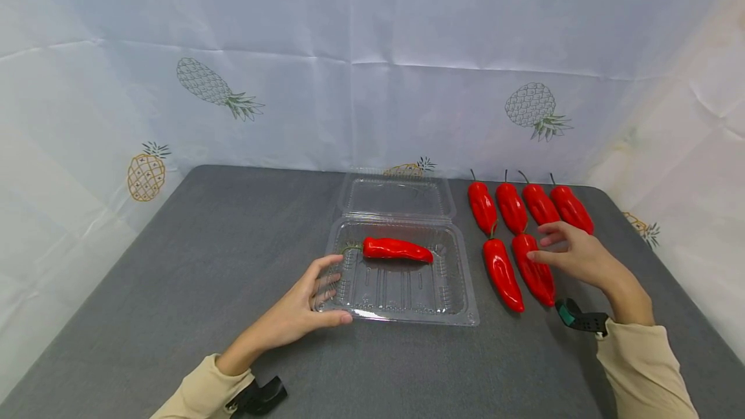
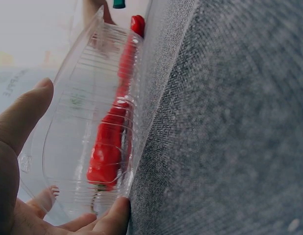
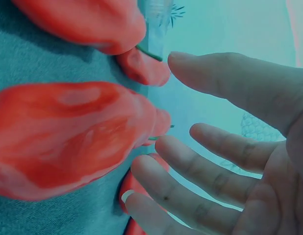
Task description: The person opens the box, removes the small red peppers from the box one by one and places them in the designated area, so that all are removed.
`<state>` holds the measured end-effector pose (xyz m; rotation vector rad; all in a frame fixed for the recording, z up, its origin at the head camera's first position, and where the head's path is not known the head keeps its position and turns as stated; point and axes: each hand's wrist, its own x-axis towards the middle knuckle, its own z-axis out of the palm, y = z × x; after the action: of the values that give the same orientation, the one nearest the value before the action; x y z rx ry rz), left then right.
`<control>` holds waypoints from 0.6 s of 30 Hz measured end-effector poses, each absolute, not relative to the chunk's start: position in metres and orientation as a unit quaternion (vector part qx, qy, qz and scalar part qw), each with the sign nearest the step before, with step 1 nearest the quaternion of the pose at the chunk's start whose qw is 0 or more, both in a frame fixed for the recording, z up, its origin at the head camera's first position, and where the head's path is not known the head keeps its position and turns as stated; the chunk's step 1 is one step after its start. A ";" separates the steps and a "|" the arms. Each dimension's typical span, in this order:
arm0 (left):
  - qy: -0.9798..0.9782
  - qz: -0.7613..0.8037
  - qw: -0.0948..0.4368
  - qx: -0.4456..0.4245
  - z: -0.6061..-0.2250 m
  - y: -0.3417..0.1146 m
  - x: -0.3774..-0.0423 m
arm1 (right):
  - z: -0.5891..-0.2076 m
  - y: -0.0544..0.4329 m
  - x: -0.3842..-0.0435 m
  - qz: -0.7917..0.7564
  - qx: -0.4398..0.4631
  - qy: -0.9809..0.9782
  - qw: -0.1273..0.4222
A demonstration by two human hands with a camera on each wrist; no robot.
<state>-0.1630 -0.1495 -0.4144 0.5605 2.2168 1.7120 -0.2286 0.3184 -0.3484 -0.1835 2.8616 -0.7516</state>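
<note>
A clear plastic clamshell box (image 1: 401,302) lies with its lid (image 1: 398,198) folded back behind it. Inside, one red pepper (image 1: 397,249) lies crosswise, stem to the left. My left hand (image 1: 299,306) rests at the box's left side, fingers along the wall and thumb spread toward the front corner. The left wrist view shows the thumb (image 2: 31,110) beside the clear rim. At the right, my right hand (image 1: 573,254) hovers with parted fingers over the near-row pepper (image 1: 534,270) on the right. Nothing lies between its thumb and fingers (image 3: 176,181).
Another near-row red pepper (image 1: 503,275) lies left of it. Behind them stands a far row of several peppers, including one at the right end (image 1: 572,209). All lie on a grey table (image 1: 233,231), with a pineapple-print cloth (image 1: 361,108) hanging behind.
</note>
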 end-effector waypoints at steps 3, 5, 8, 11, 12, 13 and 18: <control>0.767 0.595 0.142 0.192 -0.414 -0.149 -0.163 | -0.346 0.316 -0.227 -0.256 -0.067 0.961 0.085; 0.768 0.594 0.140 0.197 -0.415 -0.150 -0.163 | -0.344 0.314 -0.226 -0.258 -0.070 0.960 0.082; 0.767 0.594 0.137 0.199 -0.415 -0.150 -0.163 | -0.342 0.310 -0.225 -0.259 -0.075 0.960 0.077; 0.767 0.595 0.138 0.197 -0.415 -0.150 -0.163 | -0.339 0.306 -0.223 -0.261 -0.076 0.959 0.076; 0.767 0.595 0.139 0.196 -0.415 -0.150 -0.163 | -0.339 0.304 -0.222 -0.262 -0.076 0.959 0.076; 0.767 0.596 0.139 0.195 -0.415 -0.150 -0.163 | -0.338 0.302 -0.222 -0.264 -0.076 0.959 0.076; 0.767 0.596 0.140 0.194 -0.414 -0.150 -0.162 | -0.334 0.294 -0.218 -0.269 -0.085 0.957 0.072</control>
<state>-0.1623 -0.1500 -0.4143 0.5607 2.2145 1.7212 -0.2181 0.2944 -0.3345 -0.2551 2.8759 -0.8075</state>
